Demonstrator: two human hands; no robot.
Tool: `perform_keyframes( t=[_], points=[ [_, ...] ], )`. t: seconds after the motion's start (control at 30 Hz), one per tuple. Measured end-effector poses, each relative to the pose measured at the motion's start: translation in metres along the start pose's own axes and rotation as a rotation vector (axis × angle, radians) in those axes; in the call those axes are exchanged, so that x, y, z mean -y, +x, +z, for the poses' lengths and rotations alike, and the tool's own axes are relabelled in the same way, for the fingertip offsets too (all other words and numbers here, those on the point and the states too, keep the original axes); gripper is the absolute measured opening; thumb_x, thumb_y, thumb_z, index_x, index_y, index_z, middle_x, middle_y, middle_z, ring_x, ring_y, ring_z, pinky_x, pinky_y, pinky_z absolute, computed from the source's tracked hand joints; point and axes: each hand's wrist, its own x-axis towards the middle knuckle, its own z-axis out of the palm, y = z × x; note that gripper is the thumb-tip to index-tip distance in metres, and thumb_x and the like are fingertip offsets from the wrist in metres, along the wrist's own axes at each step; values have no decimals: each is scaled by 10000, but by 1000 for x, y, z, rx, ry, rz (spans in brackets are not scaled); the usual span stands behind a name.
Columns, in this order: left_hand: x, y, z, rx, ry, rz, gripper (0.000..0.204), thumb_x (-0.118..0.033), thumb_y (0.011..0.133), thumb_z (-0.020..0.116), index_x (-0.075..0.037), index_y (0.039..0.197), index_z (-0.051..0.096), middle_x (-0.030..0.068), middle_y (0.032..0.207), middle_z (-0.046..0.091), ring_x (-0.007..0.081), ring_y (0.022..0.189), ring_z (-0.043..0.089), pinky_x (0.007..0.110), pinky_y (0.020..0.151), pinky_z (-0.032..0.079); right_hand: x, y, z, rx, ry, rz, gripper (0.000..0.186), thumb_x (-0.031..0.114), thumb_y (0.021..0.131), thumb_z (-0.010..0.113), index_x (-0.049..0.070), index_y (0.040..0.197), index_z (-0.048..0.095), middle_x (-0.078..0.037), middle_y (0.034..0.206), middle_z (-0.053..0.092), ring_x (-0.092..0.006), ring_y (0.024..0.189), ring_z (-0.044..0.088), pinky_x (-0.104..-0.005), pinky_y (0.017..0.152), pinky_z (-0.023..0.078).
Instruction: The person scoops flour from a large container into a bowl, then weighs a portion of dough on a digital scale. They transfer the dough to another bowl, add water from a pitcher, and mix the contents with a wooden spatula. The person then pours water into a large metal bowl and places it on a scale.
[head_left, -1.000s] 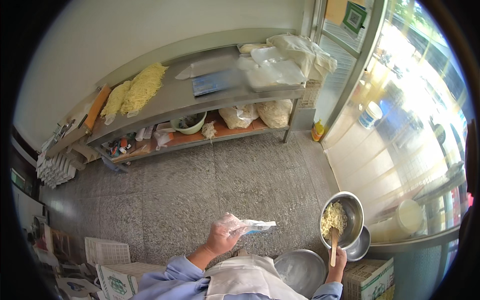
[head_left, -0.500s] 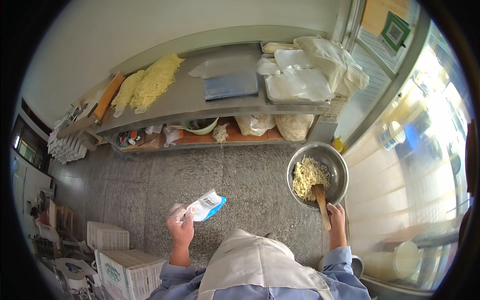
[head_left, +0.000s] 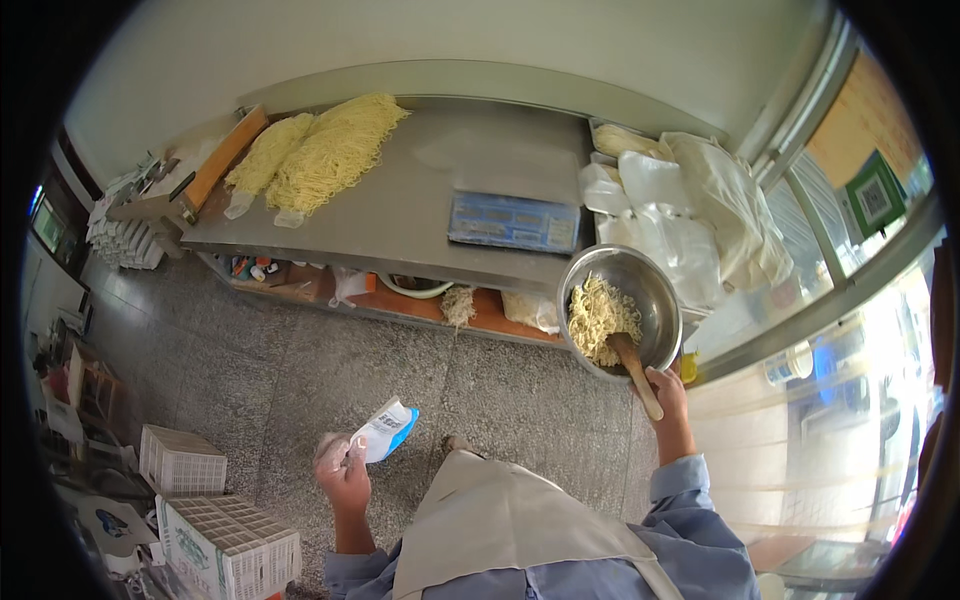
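Gripping a noodle-filled steel bowl [head_left: 622, 310] and wooden spoon [head_left: 634, 370], right hand [head_left: 670, 392]; left hand [head_left: 340, 470] pinches a white-blue packet [head_left: 385, 430].

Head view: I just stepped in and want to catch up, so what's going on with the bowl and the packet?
A person in a blue shirt and apron stands on a stone floor before a steel table. The right hand holds up a metal bowl of noodles along with a wooden spoon that rests in it. The left hand holds a small white and blue packet off to the side. Heaps of yellow noodles lie on the table.
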Motion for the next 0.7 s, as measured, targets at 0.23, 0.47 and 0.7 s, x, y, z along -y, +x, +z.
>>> perform_keyframes(
  t=[0.23,0.47,0.7],
  points=[
    [25,75,13,-82,117,26,63,-5,776,622,51,751,606,139,764,578,244,676,547,331,578,421,55,132,88,219,-1312,-756,211,137,848,583,-69,893,574,-134,774,611,-231,730,613,-321,605,500],
    [25,92,49,-267,144,-225,101,-23,805,606,74,776,598,137,809,570,236,703,549,321,579,421,96,261,179,387,-1211,-662,198,153,843,612,-43,860,602,-178,835,601,-288,768,613,-376,680,512],
    [0,101,99,-465,263,-296,133,-25,836,602,97,786,581,102,753,527,186,678,501,303,560,389,66,394,230,410,3,127,159,5,864,497,-149,896,522,-236,946,556,-334,785,614,-429,695,579]
  ],
)
